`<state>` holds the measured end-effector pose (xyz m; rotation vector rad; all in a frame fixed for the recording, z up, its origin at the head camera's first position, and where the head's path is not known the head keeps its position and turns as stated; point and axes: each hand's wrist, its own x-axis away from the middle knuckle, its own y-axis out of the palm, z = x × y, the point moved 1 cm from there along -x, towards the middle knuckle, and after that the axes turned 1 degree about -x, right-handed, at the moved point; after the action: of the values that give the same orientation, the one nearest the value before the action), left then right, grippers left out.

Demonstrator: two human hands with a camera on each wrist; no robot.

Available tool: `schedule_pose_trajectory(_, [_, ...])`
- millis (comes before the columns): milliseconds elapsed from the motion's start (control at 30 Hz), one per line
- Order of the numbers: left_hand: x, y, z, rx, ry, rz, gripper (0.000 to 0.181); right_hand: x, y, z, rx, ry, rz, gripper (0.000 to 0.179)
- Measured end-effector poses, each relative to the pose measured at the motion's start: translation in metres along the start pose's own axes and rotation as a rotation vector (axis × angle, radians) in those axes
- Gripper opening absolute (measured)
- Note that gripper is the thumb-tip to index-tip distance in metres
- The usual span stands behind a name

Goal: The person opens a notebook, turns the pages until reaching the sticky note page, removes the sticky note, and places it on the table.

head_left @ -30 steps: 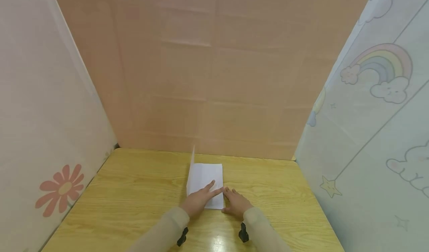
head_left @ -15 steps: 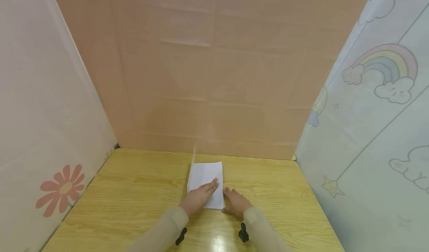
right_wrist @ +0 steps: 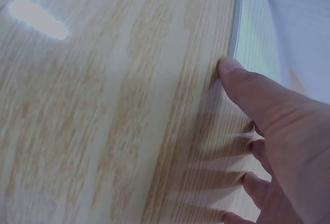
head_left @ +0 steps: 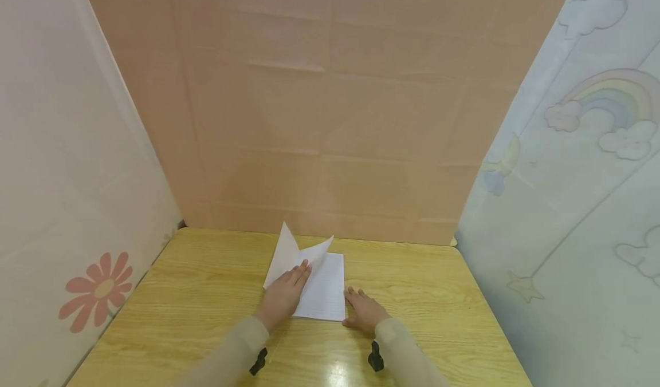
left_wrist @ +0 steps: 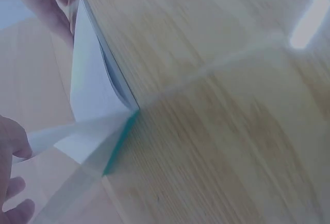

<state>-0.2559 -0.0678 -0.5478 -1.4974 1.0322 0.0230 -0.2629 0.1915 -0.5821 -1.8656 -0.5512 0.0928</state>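
Observation:
A notebook (head_left: pixel 327 289) with faintly ruled white pages lies open on the wooden table. Its left leaf (head_left: pixel 282 258) stands tilted up, and a turning page (head_left: pixel 315 252) curls upward beside it. My left hand (head_left: pixel 281 298) is at the near left part of the notebook, holding the turning page; in the left wrist view the thumb (left_wrist: pixel 15 139) lies over the page's edge with fingertips below. A teal strip (left_wrist: pixel 121 142) edges the notebook there. My right hand (head_left: pixel 365 310) rests at the right edge, its thumb (right_wrist: pixel 234 72) touching the notebook's side and its fingertips on the table.
The wooden table (head_left: pixel 428 295) reaches back to a tan cloth wall (head_left: pixel 330 118). Pale patterned sheets hang on both sides, with a red flower (head_left: pixel 100 289) at left and a rainbow (head_left: pixel 613 98) at right. Light glares off the table's front (head_left: pixel 337 372).
My left hand has moved left from the middle of the notebook, and a page has lifted and curled over with it. The standing leaf tilts further left. My right hand has stayed put.

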Motion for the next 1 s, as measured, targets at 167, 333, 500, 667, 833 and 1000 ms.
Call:
schedule_pose_trajectory(167, [0.011,0.0,-0.018,0.007,-0.1,-0.073,0.058,0.001,-0.001,-0.001,-0.008,-0.001,-0.006,0.082])
schedule_pose_trajectory(333, [0.022,-0.002,-0.031,0.051,-0.212,-0.199,0.053,0.003,-0.002,-0.004,0.004,-0.004,-0.007,0.082])
schedule_pose_trajectory(500, [0.036,0.003,-0.04,0.054,-0.287,-0.298,0.048,0.003,-0.002,-0.004,-0.002,-0.005,-0.01,0.082])
schedule_pose_trajectory(667, [0.048,0.011,-0.043,0.028,-0.344,-0.336,0.042,0.002,-0.003,-0.004,-0.012,0.001,-0.019,0.082])
schedule_pose_trajectory(833, [0.057,0.015,-0.044,-0.006,-0.367,-0.305,0.038,0.003,-0.003,-0.004,-0.019,0.003,-0.017,0.082])
schedule_pose_trajectory(1000, [0.064,0.018,-0.045,-0.016,-0.377,-0.343,0.038,0.003,-0.004,-0.006,-0.021,0.007,-0.021,0.082])
